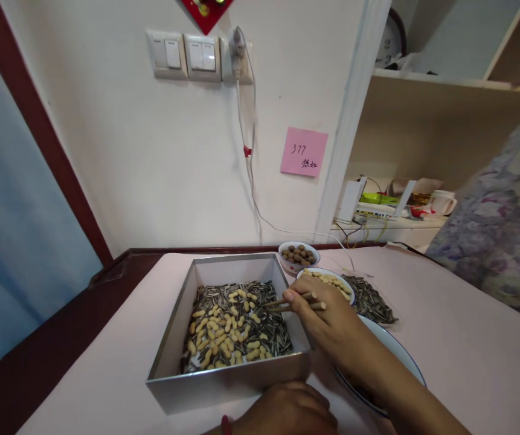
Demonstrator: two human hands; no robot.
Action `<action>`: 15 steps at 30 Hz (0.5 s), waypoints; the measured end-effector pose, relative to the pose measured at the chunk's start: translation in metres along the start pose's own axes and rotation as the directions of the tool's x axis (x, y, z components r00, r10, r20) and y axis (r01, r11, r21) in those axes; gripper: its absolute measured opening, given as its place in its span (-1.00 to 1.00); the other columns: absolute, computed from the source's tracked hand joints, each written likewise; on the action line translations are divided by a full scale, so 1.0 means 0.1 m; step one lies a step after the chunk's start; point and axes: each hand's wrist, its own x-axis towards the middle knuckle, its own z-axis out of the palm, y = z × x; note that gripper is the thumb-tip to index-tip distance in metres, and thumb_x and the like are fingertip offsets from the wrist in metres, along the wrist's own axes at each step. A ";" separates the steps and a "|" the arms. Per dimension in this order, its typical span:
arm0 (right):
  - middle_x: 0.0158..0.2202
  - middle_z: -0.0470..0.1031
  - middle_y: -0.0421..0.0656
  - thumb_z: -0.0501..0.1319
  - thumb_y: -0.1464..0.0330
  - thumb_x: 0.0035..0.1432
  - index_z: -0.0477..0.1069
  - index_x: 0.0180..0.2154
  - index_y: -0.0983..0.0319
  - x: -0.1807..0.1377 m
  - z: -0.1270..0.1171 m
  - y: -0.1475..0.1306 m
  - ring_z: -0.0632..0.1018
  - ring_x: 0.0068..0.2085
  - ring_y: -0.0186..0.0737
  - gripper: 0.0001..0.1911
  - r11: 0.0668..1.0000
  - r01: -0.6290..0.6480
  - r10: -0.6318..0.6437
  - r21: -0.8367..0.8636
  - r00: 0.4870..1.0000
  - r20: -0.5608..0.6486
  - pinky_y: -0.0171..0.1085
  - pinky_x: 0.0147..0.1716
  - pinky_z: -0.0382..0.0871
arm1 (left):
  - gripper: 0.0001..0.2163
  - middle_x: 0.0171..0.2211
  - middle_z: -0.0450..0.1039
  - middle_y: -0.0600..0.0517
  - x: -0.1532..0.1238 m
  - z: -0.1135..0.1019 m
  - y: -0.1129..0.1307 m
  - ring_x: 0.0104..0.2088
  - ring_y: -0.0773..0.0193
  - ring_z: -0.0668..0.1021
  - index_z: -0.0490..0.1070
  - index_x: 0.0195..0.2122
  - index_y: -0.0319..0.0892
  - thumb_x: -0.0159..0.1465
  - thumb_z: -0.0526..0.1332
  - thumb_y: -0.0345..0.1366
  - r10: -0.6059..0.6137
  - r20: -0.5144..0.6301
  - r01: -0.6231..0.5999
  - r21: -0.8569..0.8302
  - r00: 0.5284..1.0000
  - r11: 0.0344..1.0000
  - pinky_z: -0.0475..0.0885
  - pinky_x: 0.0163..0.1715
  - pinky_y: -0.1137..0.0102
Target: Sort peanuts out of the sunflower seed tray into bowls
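Right hand, 1: thumb and fingers clamped on 1 pair of brown wooden chopsticks, butt ends towards the right. Chopstick tips close together, over the seeds inside the box; whether they grip anything, cannot tell.

Left hand, 1: back upward, fingers bent and close together, just beside the near wall of the box. Contact with the wall and anything under the palm: cannot tell. Red band at the wrist.

Metal box, 1: square-cornered, grey, open-topped, standing on the table. Contents: pale tan peanuts in their shells, lying mostly at the middle and near side, among and on dark striped sunflower seeds.

Bowls, 3, right of the box: small bowl of round brown nuts; bowl of peanuts, partly behind the right hand; large blue-rimmed dish, crossed by the forearm. Loose heap of sunflower seeds, 1, beside the second bowl.

Table: pale pink cover, dark edge.

Room: white wall with 2 switch plates, socket with plug and cable, pink note marked "377"; blue curtain left; shelves, clock and white cup right.
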 end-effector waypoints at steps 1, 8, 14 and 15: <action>-0.41 0.38 -0.20 0.05 0.21 0.43 0.32 -0.43 0.21 0.00 0.01 0.01 0.38 -0.35 -0.24 -0.63 1.000 0.005 -0.005 -0.003 1.000 -0.004 -0.25 -0.32 0.17 | -0.52 -0.08 0.69 -0.07 0.00 -0.01 0.01 0.05 0.21 0.63 0.60 -0.06 -0.17 0.51 -0.03 0.03 -0.009 0.010 0.009 0.001 1.000 1.000 0.40 0.15 0.41; -0.47 0.33 -0.22 0.05 0.21 0.43 0.25 -0.48 0.20 0.03 0.04 0.01 0.33 -0.41 -0.27 -0.60 1.000 0.031 -0.031 0.001 0.997 -0.067 -0.26 -0.38 0.15 | -0.53 -0.08 0.69 -0.05 0.01 -0.05 0.07 0.05 0.21 0.64 0.60 -0.06 -0.13 0.50 -0.01 0.05 -0.052 0.039 0.051 0.012 0.998 0.999 0.41 0.14 0.42; -0.47 0.32 -0.21 0.05 0.20 0.42 0.26 -0.48 0.20 0.03 -0.01 -0.01 0.34 -0.40 -0.26 -0.59 0.999 0.031 -0.030 0.017 0.995 -0.097 -0.26 -0.37 0.16 | -0.67 -0.07 0.69 -0.02 0.02 -0.05 0.05 0.07 0.23 0.63 0.60 -0.05 -0.13 0.49 0.11 -0.07 -0.041 0.036 0.040 0.033 0.999 0.999 0.40 0.16 0.43; -0.47 0.32 -0.22 0.05 0.20 0.42 0.25 -0.49 0.20 0.02 -0.03 -0.03 0.34 -0.40 -0.26 -0.59 0.999 0.027 -0.025 0.020 0.995 -0.102 -0.26 -0.37 0.16 | -0.67 -0.07 0.69 -0.02 0.02 -0.05 0.05 0.07 0.24 0.63 0.60 -0.05 -0.13 0.50 0.10 -0.07 -0.039 0.034 0.038 0.028 0.999 0.999 0.40 0.16 0.43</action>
